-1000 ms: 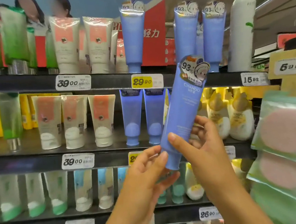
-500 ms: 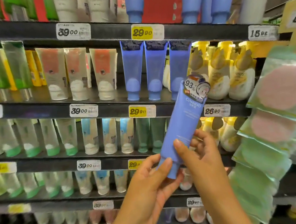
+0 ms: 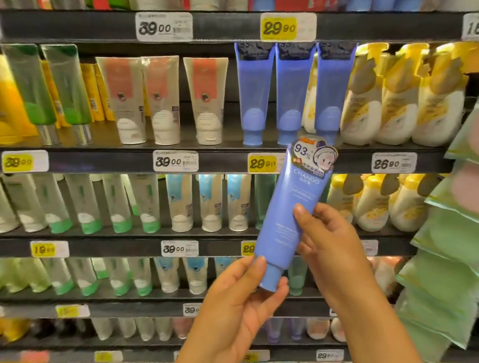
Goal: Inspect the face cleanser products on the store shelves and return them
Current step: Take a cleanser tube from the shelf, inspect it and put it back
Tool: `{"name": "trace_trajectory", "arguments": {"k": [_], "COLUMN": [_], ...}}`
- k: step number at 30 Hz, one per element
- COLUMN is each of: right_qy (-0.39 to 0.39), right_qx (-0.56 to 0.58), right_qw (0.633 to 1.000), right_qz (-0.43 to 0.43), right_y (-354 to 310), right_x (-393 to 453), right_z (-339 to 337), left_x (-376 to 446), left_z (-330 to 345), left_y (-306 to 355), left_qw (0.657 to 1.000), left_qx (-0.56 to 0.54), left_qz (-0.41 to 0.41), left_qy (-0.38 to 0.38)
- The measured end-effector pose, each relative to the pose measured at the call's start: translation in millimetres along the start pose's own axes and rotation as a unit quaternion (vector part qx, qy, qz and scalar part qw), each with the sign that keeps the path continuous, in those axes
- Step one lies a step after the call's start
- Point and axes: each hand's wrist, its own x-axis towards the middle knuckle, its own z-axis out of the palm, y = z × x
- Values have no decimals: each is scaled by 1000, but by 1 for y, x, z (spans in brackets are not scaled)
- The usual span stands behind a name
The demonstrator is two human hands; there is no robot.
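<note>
A blue face cleanser tube (image 3: 289,205) with a round cartoon sticker at its top is held tilted in front of the shelves, cap end down. My left hand (image 3: 238,307) holds the cap end from below, thumb and fingers curled around it. My right hand (image 3: 329,243) grips the tube's middle from the right, thumb across the front. Three matching blue tubes (image 3: 282,89) stand cap-down on the shelf (image 3: 218,161) just above and behind the held tube.
White-and-orange tubes (image 3: 163,98) and green tubes (image 3: 48,88) stand left of the blue ones; yellow-white pump bottles (image 3: 394,96) stand right. Lower shelves hold several white, green and blue tubes. Packs of pink and green puffs (image 3: 470,217) hang at the right edge.
The view has dropped down the shelves, so higher rows slid up and lower rows appeared. Both hands keep the same hold on the blue tube, which stays tilted the same way.
</note>
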Motion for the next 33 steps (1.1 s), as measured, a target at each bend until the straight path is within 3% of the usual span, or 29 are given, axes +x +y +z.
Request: {"name": "trace_trajectory", "arguments": {"k": [9, 15, 19, 33], "right_qy": [-16, 9, 29, -9], "right_qx": [79, 117, 106, -25], "right_qw": [997, 993, 994, 1000], "right_qz": [-5, -4, -5, -13], "right_y": [23, 30, 36, 36], "right_x": [-1, -1, 0, -2], "right_z": [60, 84, 93, 105], "left_x": [-9, -11, -9, -3], "left_z": [-34, -44, -49, -65], "left_y": [45, 60, 64, 76], "left_qw": [999, 997, 996, 999], "left_qx": [-22, -79, -87, -2], "left_qz": [16, -19, 0, 41], "left_qy": [23, 15, 27, 24]}}
